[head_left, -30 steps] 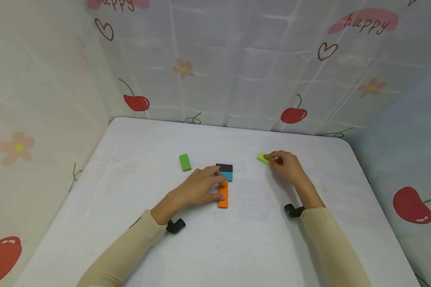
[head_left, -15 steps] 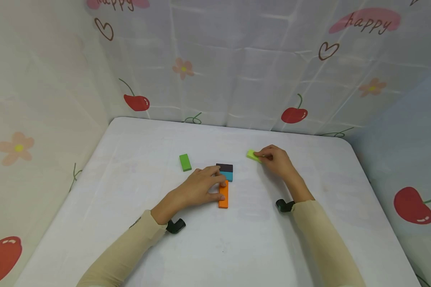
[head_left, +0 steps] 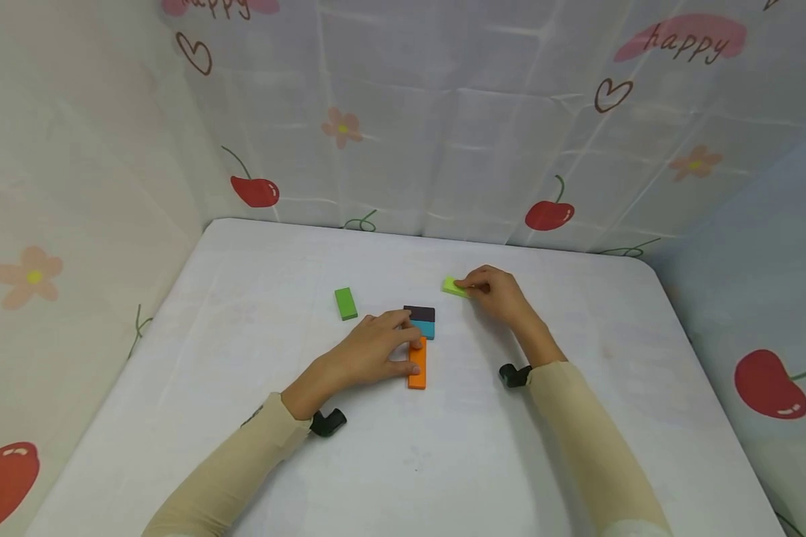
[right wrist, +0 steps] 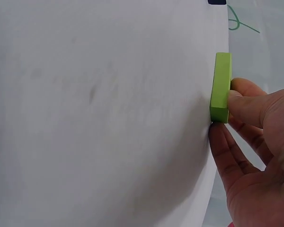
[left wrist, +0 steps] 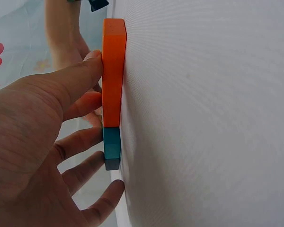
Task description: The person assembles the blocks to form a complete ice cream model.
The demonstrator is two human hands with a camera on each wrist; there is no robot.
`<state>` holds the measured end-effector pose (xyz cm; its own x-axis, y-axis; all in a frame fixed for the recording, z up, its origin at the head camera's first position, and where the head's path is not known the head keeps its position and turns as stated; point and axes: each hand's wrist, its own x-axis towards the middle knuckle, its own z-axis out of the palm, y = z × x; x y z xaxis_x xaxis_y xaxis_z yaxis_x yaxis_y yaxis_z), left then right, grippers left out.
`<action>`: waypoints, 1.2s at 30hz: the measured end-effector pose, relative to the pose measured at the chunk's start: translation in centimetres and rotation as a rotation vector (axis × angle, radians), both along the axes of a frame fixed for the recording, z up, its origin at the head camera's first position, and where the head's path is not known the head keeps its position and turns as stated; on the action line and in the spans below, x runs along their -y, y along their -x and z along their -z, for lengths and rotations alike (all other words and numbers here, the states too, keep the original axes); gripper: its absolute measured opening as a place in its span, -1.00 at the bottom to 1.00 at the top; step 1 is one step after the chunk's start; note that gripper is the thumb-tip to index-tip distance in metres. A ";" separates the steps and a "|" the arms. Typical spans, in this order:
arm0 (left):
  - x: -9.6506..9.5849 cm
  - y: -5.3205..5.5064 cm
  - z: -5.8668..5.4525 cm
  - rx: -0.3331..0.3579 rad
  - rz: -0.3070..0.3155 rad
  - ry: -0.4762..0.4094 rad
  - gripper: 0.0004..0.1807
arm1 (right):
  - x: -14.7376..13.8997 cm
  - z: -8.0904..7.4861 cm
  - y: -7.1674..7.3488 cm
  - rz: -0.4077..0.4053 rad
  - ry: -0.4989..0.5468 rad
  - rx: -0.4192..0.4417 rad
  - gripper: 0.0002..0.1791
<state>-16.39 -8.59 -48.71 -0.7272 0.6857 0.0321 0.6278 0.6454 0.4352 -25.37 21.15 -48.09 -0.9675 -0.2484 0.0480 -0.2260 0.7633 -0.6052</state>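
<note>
Lime-green block (head_left: 453, 286): towards the tabletop's (head_left: 275, 268) far edge, beyond and slightly right of the dark block (head_left: 419, 313).
Handling: a low, level pinch would likely keep it flat; light pressure opposite should avoid skewing the orange block (head_left: 417, 380).
Right hand (head_left: 498, 297): fingers nearly together, pinching one end of the lime-green block.
Left hand (head_left: 366, 352): fingers loosely spread, resting on the orange block and seemingly the teal block (head_left: 427, 330).

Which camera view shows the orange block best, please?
The left wrist view: the orange block looks largest there, one long side uncovered. The head view shows it smaller, partly covered by the left hand; the right wrist view misses it.
</note>
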 end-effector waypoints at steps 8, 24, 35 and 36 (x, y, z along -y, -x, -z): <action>0.1 0.1 -0.1 0.002 -0.002 0.008 -0.65 | 1.9 -0.3 0.7 -0.043 0.011 0.006 -0.73; -0.1 0.2 0.0 0.012 0.008 0.002 -0.66 | 5.5 0.1 1.4 -0.082 0.006 0.016 -0.73; 0.1 0.2 -0.2 0.008 0.010 0.003 -0.66 | 7.2 -0.3 1.5 -0.111 0.014 0.008 -0.75; 0.1 0.2 -0.2 0.008 0.013 0.002 -0.66 | 7.2 -0.3 1.5 -0.112 0.012 0.006 -0.75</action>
<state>-16.56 -8.67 -48.47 -0.7187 0.6949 0.0250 0.6325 0.6384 0.4385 -26.84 13.91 -47.76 -0.9338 -0.3548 0.0456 -0.3060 0.7263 -0.6155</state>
